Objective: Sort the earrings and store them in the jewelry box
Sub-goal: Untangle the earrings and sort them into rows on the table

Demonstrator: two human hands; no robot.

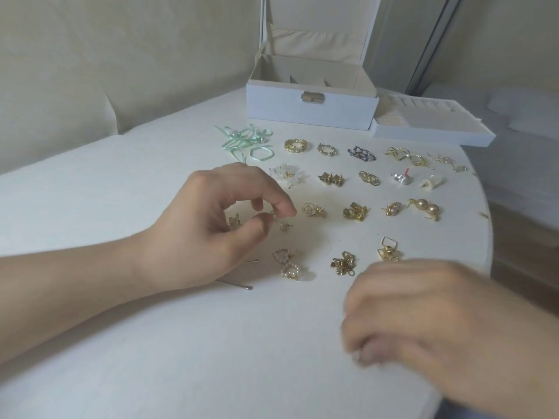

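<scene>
While the left hand (pixel 208 225) hovers low over the white table (pixel 151 343), its thumb and forefinger are curled toward each other with a narrow gap between the tips, and a tiny gold piece shows at that gap; whether the fingers actually pinch it cannot be told. Just below the fingertips lies a small gold stud (pixel 285 226), and under the palm side of the hand a pale gold earring (pixel 234 221) peeks out. The right hand (pixel 423 322) is blurred, its fingers curled downward near the table; whether it holds anything cannot be told.

Beyond the left fingertips the earrings lie in rows: a gold rose earring (pixel 314 210) nearest, then a gold cluster (pixel 356 212) and a gold bead drop (pixel 425 208). Farther out sit white flower earrings (pixel 287 173) and a gold band pair (pixel 295 145). Nearer the person than the grip, pearl hoop earrings (pixel 287 264) rest beside a tangled gold chain pair (pixel 343 263) and a square-frame earring (pixel 388 250). A metal pin (pixel 239 285) lies partly under the left wrist. Mint ribbon (pixel 246 143) is heaped beyond the hand.

Well past all of it stands the white jewelry box (pixel 311 107), lid raised, clasp facing the person, with a divided tray (pixel 432 128) just beside it.
</scene>
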